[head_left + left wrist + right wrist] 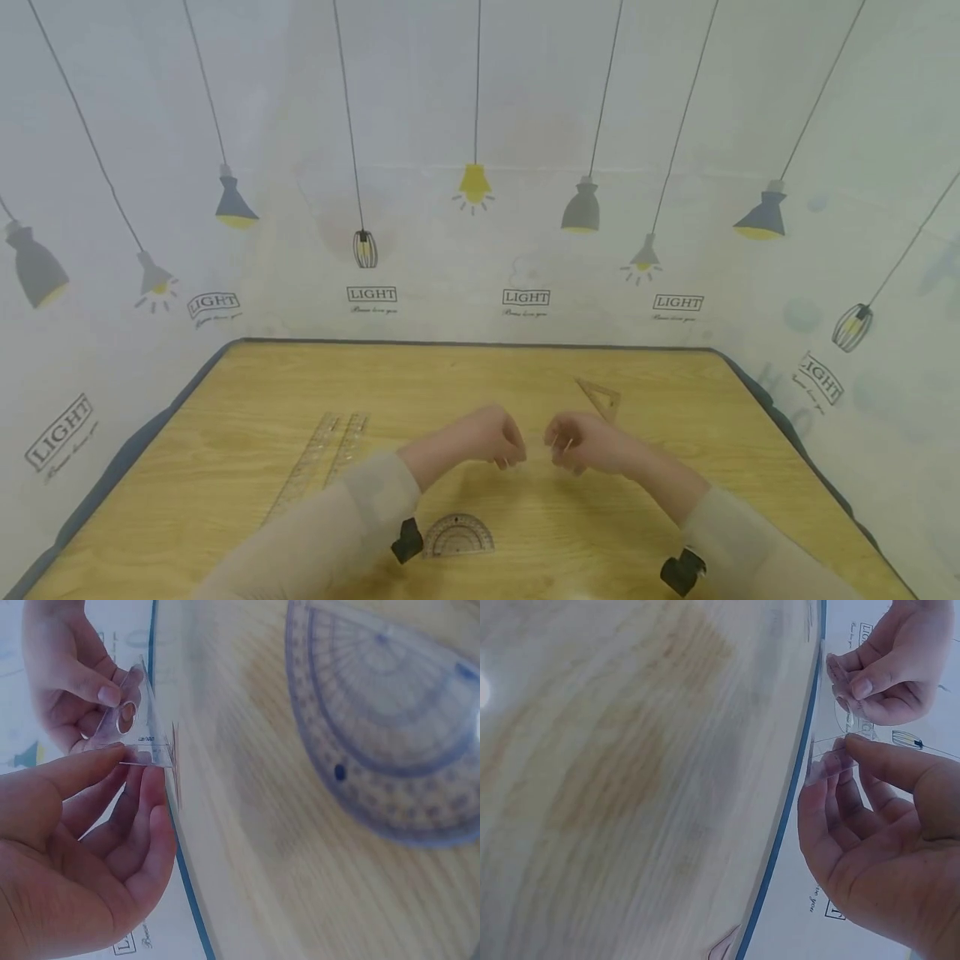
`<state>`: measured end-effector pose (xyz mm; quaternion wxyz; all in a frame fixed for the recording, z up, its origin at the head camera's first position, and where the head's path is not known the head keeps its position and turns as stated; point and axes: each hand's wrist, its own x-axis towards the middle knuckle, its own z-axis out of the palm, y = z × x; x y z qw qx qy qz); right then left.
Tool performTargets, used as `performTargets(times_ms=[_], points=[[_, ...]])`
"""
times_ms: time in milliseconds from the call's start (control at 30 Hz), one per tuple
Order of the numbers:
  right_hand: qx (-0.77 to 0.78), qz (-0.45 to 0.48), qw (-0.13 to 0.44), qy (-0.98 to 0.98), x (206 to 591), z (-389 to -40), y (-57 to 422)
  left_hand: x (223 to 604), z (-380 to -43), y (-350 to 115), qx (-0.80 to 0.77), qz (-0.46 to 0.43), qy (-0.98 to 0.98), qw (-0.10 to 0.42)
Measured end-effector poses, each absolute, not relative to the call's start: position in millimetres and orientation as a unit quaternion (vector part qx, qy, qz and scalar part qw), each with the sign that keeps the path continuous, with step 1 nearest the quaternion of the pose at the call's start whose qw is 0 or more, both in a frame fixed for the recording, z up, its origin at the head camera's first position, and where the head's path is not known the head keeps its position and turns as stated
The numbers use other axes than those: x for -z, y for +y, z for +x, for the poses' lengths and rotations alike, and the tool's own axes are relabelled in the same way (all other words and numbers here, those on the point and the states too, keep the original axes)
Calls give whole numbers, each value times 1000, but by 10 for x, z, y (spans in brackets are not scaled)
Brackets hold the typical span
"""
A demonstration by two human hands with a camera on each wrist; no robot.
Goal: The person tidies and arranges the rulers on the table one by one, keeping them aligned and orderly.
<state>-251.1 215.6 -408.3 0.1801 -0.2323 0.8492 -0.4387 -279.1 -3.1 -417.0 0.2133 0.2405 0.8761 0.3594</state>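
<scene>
A clear plastic set square (157, 754) is held up above the table between both hands. My left hand (495, 437) pinches one side of it between thumb and fingers. The right hand (588, 443) pinches it from the opposite side, near a round cut-out. In the head view the clear plastic hardly shows between the fingers. A clear protractor (459, 536) lies on the table below the left forearm. Behind the right hand lies another set square (602, 397).
Two clear rulers (306, 458) lie side by side on the left of the wooden table (420, 371), partly covered by the left sleeve. A white sheet printed with hanging lamps rises around the table's dark edge. Small dark cameras (682, 572) sit at the wrists.
</scene>
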Motion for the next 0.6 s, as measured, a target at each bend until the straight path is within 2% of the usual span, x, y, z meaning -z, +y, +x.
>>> performTargets(times_ms=[233, 600], points=[[443, -232, 181, 847, 4149, -2387, 2223, 4181, -2619, 56, -336, 264, 882, 200], [452, -234, 216, 833, 4306, -2248, 2237, 4220, -2489, 102, -235, 290, 909, 186]])
